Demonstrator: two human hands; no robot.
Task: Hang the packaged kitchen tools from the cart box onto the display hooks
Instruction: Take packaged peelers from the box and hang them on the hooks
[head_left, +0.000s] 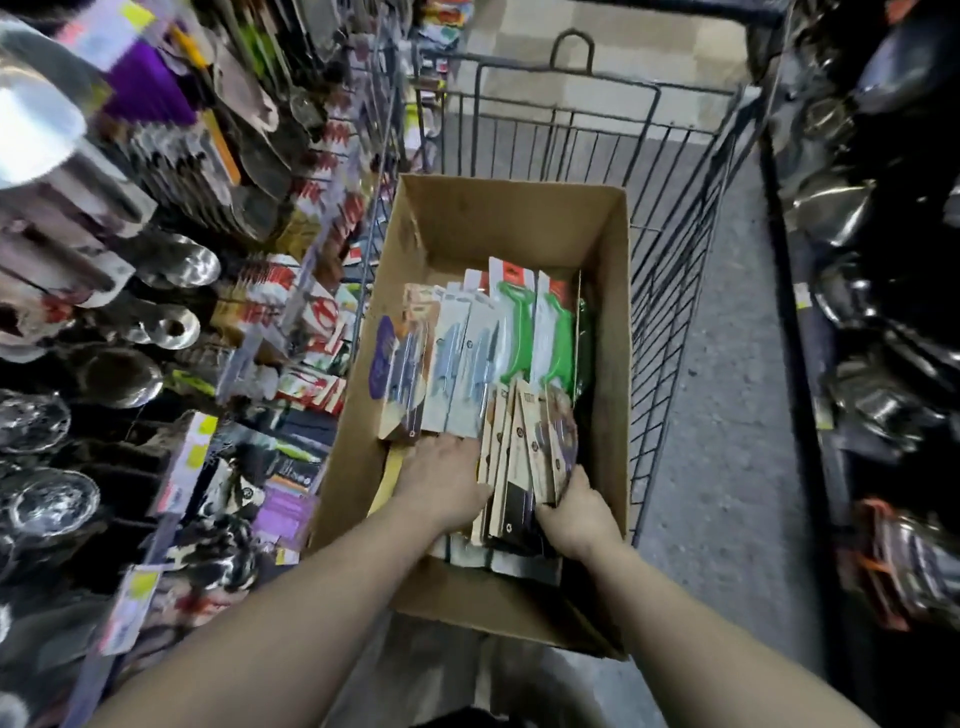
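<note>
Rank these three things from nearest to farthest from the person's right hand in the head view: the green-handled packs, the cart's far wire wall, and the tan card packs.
From the right hand:
1. Tan card packs, gripped at their near end.
2. Green-handled packs, farther along inside the box.
3. Cart's far wire wall, beyond the box.

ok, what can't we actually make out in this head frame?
- Display hooks: head view, left shelving is motion-blurred; no hook can be picked out.
- Package labels in the cardboard box: too small to read.
- Left hand fingertips: tucked behind the packages.
- Right hand fingers: hidden behind the same stack.
- Cart base: covered by the box.
</note>
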